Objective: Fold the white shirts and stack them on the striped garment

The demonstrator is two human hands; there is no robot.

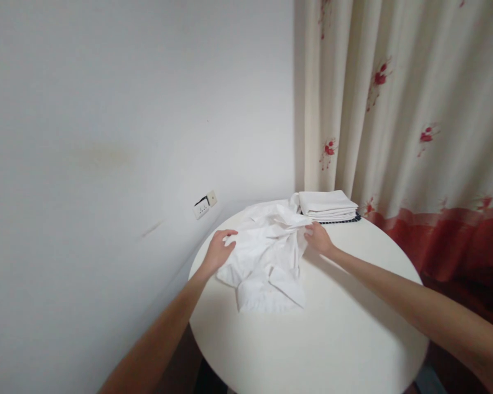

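Note:
A crumpled white shirt lies on the far half of a round white table. My left hand rests on the shirt's left edge, fingers curled onto the cloth. At the right edge my right hand pinches the fabric near the collar. Both arms reach forward over the table.
A stack of folded white cloths sits at the table's far edge on a dark mat. A cream curtain with red flowers hangs behind on the right. The white wall on the left carries a socket.

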